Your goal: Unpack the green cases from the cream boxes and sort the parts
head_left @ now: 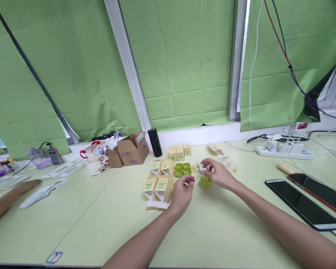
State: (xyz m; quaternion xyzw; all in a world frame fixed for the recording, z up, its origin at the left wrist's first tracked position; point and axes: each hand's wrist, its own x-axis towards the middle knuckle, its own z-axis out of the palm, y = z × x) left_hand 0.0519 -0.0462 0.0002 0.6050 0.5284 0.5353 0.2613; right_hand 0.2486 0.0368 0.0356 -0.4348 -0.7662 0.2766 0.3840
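My left hand (pixel 182 195) is low over the table, its fingers curled together beside the open cartons. Whatever its fingertips may pinch is too small to see. My right hand (pixel 217 173) arches above a small clear container with a green inside (pixel 205 183). Its thumb and fingers bend towards each other near a small white object (pixel 201 167), which I cannot identify. Several green square cups (pixel 182 170) stand grouped just beyond my left hand, with small yellow pieces (pixel 194 169) beside them. To the left are several tan cartons with green windows (pixel 164 186).
Closed small cartons (pixel 180 152) stand at the back near a black cylinder (pixel 155 142) and a cardboard box (pixel 133 149). Clear round parts (pixel 230 164) lie right of my hands. Phones (pixel 304 203) and a power strip (pixel 284 152) are further right. Another person's hand (pixel 22 188) rests at far left.
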